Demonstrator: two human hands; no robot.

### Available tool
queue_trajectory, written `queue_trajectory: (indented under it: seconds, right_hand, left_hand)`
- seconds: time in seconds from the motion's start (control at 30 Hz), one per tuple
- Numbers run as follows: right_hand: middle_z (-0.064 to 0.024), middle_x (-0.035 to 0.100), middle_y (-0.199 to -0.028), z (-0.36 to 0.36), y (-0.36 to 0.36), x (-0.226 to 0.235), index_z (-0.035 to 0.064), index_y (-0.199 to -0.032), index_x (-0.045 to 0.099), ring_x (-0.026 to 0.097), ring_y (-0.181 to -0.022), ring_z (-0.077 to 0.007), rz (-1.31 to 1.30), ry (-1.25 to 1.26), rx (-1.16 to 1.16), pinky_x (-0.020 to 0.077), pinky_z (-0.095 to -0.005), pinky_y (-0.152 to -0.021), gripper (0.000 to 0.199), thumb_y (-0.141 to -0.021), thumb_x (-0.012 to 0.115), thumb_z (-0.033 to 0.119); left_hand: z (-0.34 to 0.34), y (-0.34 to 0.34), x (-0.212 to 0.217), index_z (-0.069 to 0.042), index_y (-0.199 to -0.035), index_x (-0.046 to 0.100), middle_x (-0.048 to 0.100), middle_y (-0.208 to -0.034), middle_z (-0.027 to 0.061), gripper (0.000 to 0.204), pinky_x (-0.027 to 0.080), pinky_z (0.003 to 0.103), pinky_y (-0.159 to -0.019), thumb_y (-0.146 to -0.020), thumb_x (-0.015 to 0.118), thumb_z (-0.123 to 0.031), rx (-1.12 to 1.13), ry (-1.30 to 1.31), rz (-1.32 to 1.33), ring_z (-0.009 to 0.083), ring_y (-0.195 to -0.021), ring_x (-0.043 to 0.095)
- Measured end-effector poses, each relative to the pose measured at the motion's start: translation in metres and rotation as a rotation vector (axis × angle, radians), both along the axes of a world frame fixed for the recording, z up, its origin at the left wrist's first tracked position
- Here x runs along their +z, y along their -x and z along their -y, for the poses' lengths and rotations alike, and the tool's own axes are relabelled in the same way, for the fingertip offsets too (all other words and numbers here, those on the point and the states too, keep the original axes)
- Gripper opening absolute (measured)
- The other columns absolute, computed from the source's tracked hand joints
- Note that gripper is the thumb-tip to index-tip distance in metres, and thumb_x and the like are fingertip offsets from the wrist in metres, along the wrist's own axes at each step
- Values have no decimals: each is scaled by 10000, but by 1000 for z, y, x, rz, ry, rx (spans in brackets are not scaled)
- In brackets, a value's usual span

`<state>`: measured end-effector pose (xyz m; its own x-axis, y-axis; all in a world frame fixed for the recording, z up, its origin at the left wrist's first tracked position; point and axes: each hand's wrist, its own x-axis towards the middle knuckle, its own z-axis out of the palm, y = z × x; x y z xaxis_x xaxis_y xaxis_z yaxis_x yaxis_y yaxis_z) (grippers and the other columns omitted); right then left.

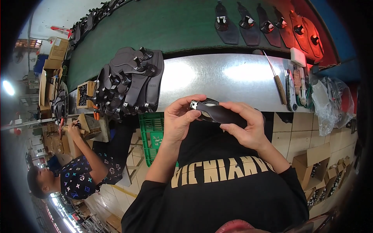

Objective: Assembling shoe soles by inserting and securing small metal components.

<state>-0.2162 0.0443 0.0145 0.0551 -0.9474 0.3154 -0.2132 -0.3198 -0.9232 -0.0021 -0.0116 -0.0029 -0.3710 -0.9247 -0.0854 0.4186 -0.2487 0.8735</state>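
Observation:
Just beyond the near edge of the metal worktop, I hold up a dark, curved strap-like part with a shiny silver clip at one end. The fingers and thumb of my left hand pinch it by the clip end. My right hand grips its broader end between thumb and fingers. On the worktop to the left lies a heap of similar black flat parts with straps and metal clips. Several more parts lie in a row on the green belt, the rightmost under red light.
A wooden-handled awl, a cutter knife and plastic bags lie at right. A wooden tray holds small black pieces. Below are a green crate and cardboard boxes. A co-worker works at left.

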Motion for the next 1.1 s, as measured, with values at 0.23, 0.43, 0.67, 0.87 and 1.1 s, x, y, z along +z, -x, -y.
queue_trajectory:
  seconds: [0.23, 0.43, 0.67, 0.87, 1.1]
  right_hand:
    - [-142, 690, -953, 0, 0, 0, 15, -1165, 642, 662, -818, -238, -1, 2, 10, 501, -308, -745, 470, -711, 763, 48]
    - [-138, 682, -935, 1, 2, 4, 12, -1166, 639, 650, -786, -240, -55, -20, 29, 501, -317, -710, 465, -718, 755, 45]
    - [-124, 638, -840, 8, 3, 13, 19, -1143, 638, 622, -736, -273, -194, 119, 52, 494, -346, -664, 440, -722, 751, 73]
    - [-121, 661, -867, 7, 4, 17, 9, -1138, 645, 641, -756, -267, -281, 153, 74, 501, -335, -681, 448, -703, 748, 37]
    - [-120, 624, -834, 7, 0, 19, 2, -1124, 641, 624, -755, -283, -389, 152, 78, 496, -358, -673, 435, -704, 747, 46]
  left_hand:
    - [0, -1, 1, 43, -1133, 644, 638, -1184, 177, 351, 573, 262, -754, -785, 674, 70, -8, 0, 26, 168, -954, 654]
    - [0, -3, 4, 43, -1127, 663, 631, -1194, 191, 348, 569, 254, -743, -784, 667, 99, -15, 53, 114, 169, -966, 649]
    - [0, -8, -3, 20, -1123, 677, 598, -1228, 255, 364, 560, 276, -807, -773, 666, 119, -66, 251, 97, 248, -1050, 639]
    - [6, -14, -6, 29, -1131, 674, 545, -1295, 298, 423, 511, 300, -910, -734, 617, 166, -185, 394, 97, 291, -1143, 603]
    - [7, -14, -1, 50, -1131, 665, 536, -1310, 291, 426, 521, 289, -888, -735, 581, 182, -257, 456, 220, 268, -1178, 583]
